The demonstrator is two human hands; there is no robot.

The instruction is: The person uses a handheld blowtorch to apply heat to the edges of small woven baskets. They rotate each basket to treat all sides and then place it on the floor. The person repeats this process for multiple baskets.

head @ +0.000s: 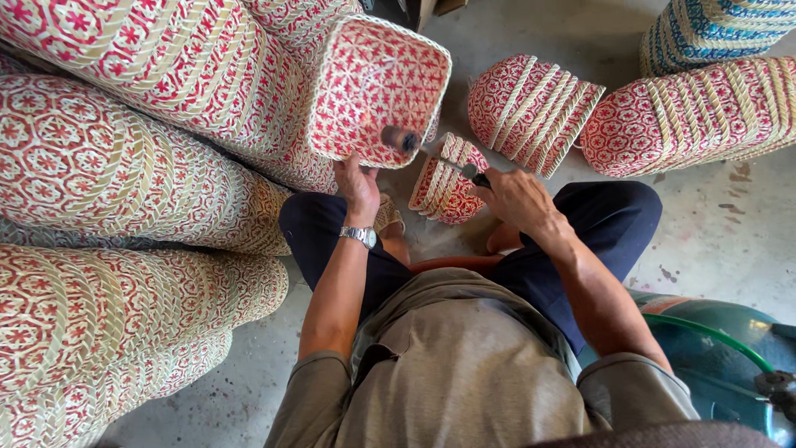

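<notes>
— What fills most of the view?

— Long stacks of nested red-and-cream woven baskets [124, 166], lying on their sides on the concrete floor [721, 232] to the left of the single held basket [377, 87]. Two shorter stacks [531, 108] lie to its right, and a blue-and-cream stack [721, 29] sits further right, at the top corner.

— And the held basket itself?

— It is square, tipped so its base faces the camera. The left hand [358, 187] is directly beneath it, fingers closed on its lower rim.

— The other hand?

— The right hand [518, 199] sits lower right of the basket, wrapped around the grip of a metal torch [431, 153]. The torch's long axis runs from that hand up and left, its nozzle right at the basket's lower edge — the left hand is the nearer one.

— Anything smaller?

— A small basket stack [448, 182] just below the held basket, between the hands, and a green gas cylinder [713, 348] with a hose far lower right. No labels or signs show
</notes>
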